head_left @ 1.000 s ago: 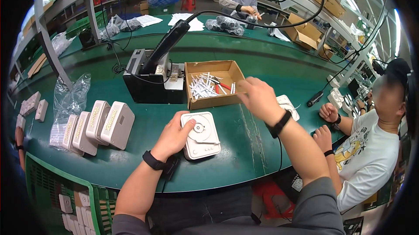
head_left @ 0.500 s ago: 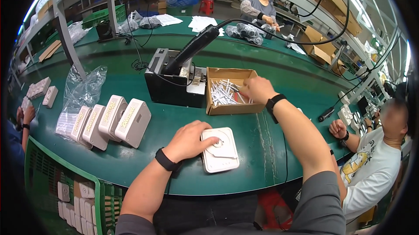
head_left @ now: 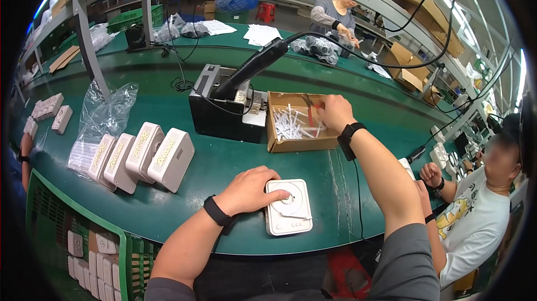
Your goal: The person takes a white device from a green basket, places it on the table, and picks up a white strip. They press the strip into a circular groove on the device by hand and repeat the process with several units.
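White plastic unit (head_left: pixel 288 207): light, rigid, slick; pinned flat under left hand (head_left: pixel 250 189). Right hand (head_left: pixel 335 112) in cardboard box (head_left: pixel 276 143), seemingly pinching small white part.

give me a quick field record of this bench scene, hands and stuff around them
left hand: rests on white square device, holding it flat on the green table
right hand: reaching into cardboard box of small white parts
behind box: black machine
left of hands: four white housings standing in a row, clear plastic bag
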